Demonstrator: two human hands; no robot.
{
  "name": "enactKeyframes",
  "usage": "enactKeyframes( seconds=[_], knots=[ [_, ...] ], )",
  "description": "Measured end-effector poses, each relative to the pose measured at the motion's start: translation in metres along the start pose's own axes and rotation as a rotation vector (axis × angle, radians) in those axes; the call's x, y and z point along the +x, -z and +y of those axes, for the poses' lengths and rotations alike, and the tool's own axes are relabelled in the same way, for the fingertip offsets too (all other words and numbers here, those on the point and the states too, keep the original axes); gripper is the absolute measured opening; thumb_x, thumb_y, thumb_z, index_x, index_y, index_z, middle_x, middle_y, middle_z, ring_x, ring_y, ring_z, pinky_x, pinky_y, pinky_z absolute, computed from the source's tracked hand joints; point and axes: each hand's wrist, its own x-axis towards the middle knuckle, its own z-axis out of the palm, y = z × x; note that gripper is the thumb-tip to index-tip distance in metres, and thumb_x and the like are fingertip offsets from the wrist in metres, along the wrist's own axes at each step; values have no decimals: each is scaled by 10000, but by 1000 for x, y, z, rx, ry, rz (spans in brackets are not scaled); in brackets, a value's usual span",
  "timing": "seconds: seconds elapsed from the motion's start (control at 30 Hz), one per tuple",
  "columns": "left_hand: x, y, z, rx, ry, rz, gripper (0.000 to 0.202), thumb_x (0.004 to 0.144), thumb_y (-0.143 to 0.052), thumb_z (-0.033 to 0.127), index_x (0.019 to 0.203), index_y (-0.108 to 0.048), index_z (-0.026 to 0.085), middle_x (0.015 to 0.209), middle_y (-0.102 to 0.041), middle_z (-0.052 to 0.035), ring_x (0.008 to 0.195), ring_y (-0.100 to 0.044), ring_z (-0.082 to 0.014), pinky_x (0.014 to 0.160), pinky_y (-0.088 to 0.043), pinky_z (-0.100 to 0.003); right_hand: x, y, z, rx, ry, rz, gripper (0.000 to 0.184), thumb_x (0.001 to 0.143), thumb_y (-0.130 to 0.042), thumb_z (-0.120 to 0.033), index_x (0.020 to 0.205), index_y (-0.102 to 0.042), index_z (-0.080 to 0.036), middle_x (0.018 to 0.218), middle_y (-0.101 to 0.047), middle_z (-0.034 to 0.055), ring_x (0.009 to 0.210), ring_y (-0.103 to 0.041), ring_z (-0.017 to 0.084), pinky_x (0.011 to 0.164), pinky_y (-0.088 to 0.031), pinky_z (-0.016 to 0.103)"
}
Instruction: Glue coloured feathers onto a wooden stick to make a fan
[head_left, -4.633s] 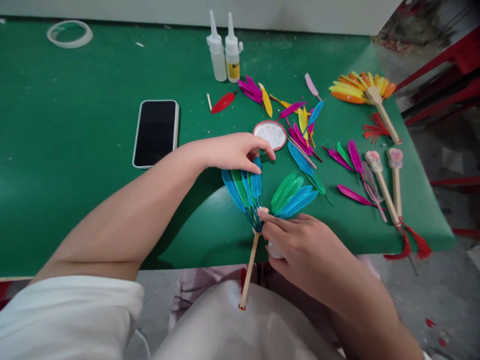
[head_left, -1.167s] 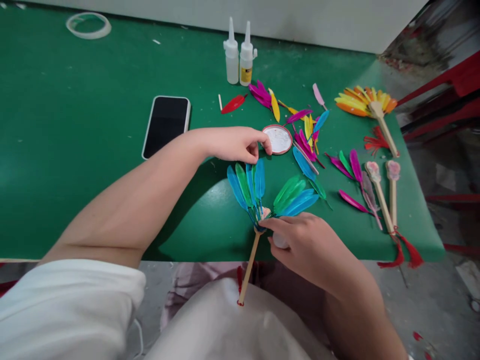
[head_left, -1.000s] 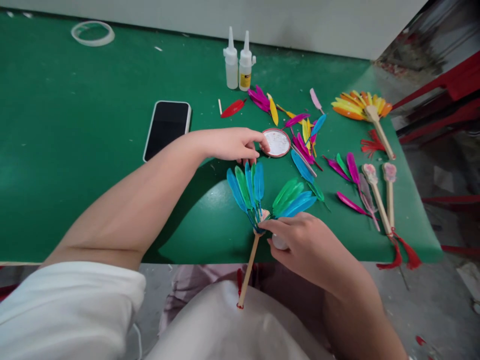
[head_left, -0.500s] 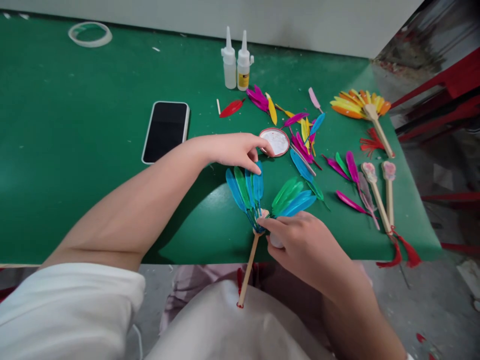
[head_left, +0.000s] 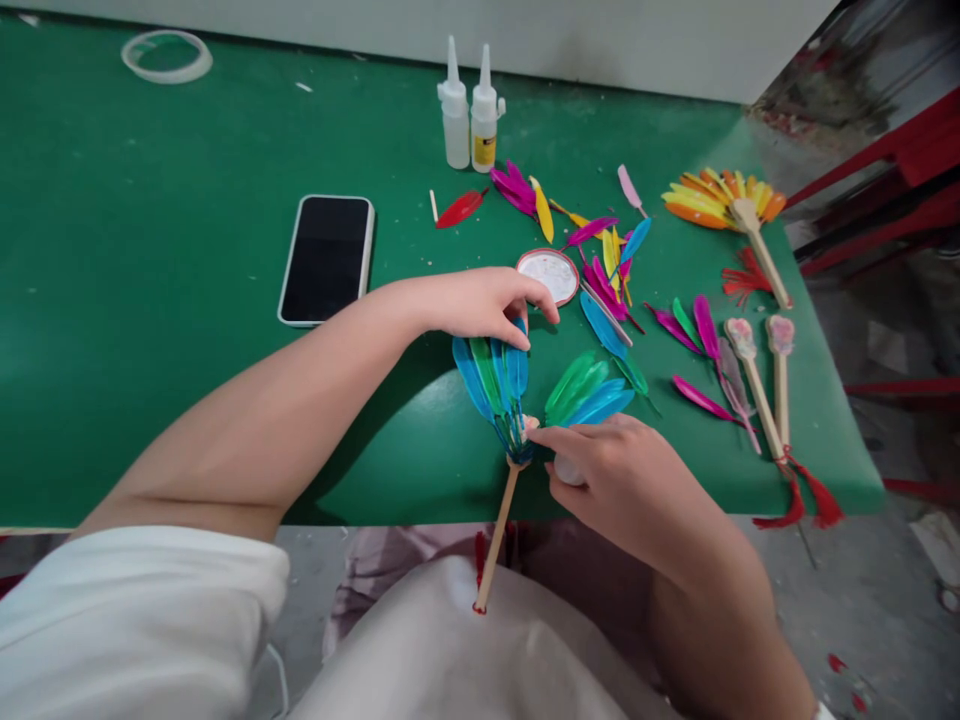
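Note:
A feather fan with blue and green feathers (head_left: 489, 378) stands tilted at the table edge, its wooden handle (head_left: 497, 535) resting down on my lap. My left hand (head_left: 491, 305) is at the top of the fan, with thumb and curled fingers closed about the tip of a blue feather (head_left: 517, 372) and the index finger stretched out. My right hand (head_left: 626, 475) wraps round a translucent white bottle (head_left: 570, 470), mostly hidden by the fingers. Its index finger touches the pale fan head (head_left: 529, 428) where the quills meet.
Green and blue feathers (head_left: 589, 392) lie right of the fan. Beyond are a round white lid (head_left: 549, 276), loose feathers (head_left: 604, 265), two glue bottles (head_left: 470, 125), a phone (head_left: 328, 260) and a tape roll (head_left: 166, 58). A yellow-orange fan (head_left: 724, 200) and two bare handles (head_left: 765, 390) lie right.
My right hand has shifted slightly right, its index fingertip moving from the quills toward the fan head's right side. The left index finger has stretched a little further right.

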Motion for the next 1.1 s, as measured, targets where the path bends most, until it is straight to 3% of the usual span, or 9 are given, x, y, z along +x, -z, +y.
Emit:
enactKeyframes(
  seconds=[0.57,0.9,1.1],
  knots=[
    [2,-4,2,20,-17,42,311,742,-627,328,1022,-622,192,896,-608,-14,763,-553,-123,662,-381,-221,-1,0,-3,-50,12,15,391,798,-528,-176,1177,-591,-249,794,-708,-9,647,-622,162,609,-367,298],
    [2,-6,2,24,-22,33,336,744,-620,331,1054,-616,202,827,-603,-9,747,-566,-129,661,-384,-225,1,-1,-4,-52,31,60,359,807,-530,-189,1158,-591,-231,792,-702,-7,638,-609,164,599,-348,304],
    [3,-7,1,18,-32,33,345,741,-616,342,1059,-617,207,830,-605,-6,764,-578,-130,667,-385,-219,1,-1,-5,-46,31,0,411,805,-524,-180,1213,-550,-221,765,-694,-16,629,-603,165,590,-342,308]
  ],
)
